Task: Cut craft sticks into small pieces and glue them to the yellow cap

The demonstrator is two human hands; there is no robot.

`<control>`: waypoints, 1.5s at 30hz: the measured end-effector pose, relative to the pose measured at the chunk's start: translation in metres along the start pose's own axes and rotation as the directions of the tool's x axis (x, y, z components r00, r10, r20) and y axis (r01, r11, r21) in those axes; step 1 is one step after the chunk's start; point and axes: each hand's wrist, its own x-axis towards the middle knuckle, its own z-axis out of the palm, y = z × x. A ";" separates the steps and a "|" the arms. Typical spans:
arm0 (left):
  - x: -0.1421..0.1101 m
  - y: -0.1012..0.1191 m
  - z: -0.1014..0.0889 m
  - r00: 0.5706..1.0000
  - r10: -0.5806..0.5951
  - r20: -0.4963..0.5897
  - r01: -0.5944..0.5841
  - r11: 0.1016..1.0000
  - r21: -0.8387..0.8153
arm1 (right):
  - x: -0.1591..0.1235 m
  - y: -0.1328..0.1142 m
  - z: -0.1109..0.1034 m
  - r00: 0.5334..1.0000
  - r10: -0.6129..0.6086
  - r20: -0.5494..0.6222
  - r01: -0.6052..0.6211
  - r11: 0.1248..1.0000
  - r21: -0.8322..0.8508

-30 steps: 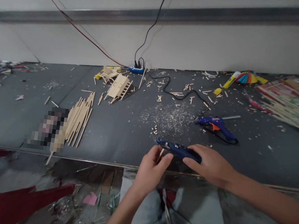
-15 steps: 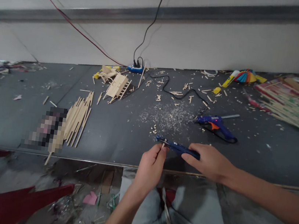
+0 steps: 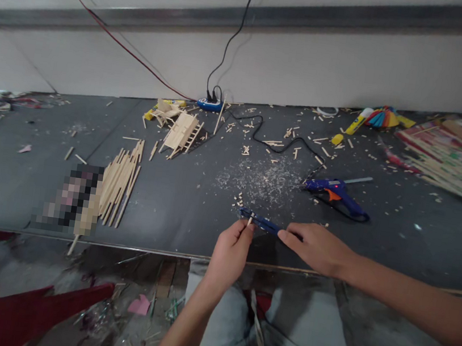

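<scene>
Pale wall (image 3: pixel 357 70): we've got a grey rail (image 3: pixel 278 20) running across it, plus a black cord (image 3: pixel 235 36) dropping to a blue power strip (image 3: pixel 209 104).
Dark tabletop (image 3: pixel 179 200): pretty messy, with stick offcuts (image 3: pixel 245 150) and whitish bits (image 3: pixel 264 179) scattered around the middle.
Left hand (image 3: pixel 231 247): our thumb and fingers are pinching a thin wooden stick (image 3: pixel 251 220), which sits right at the head of the pliers, near the table's front edge.
Right hand (image 3: pixel 313 247): fingers wrapped round the handles of the blue pliers (image 3: pixel 266 224), head pointing left. We can't tell if the jaws are biting the stick.
Glue gun (image 3: pixel 337 195): blue with an orange trigger and a red light, lying just beyond our right hand, a glue stick (image 3: pixel 359 180) poking out the back.
Stick pile (image 3: pixel 122 183): off to our left, roughly lined up, next to something pixelated we can't make out.
Stick model (image 3: pixel 182 132): looks like tiny furniture, tilted over, near the power strip.
Far right: we see a yellow glue tube (image 3: pixel 359 121) beside a multicoloured fan-shaped thing (image 3: pixel 381 118).
Floor level: red plastic stool (image 3: pixel 0 312), bottom left.
</scene>
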 end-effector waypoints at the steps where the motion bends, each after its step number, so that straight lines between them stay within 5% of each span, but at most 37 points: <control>1: 0.000 0.000 0.000 1.000 0.001 0.004 -0.001 1.000 -0.002 | 0.000 0.000 0.000 1.000 -0.008 -0.003 0.008 1.000 -0.006; 24: -0.002 0.009 0.004 1.000 -0.004 0.004 0.005 0.998 -0.056 | 0.002 -0.001 -0.019 0.997 -0.068 -0.029 0.065 0.995 -0.076; 36: 0.000 0.004 0.007 0.999 -0.032 0.003 0.032 0.996 -0.082 | 0.001 -0.001 -0.011 0.999 0.035 0.004 -0.035 0.999 -0.016; 45: 0.009 0.002 -0.014 0.987 -0.153 0.057 0.159 0.977 -0.143 | 0.006 0.011 -0.015 0.993 0.117 -0.027 -0.119 0.989 -0.090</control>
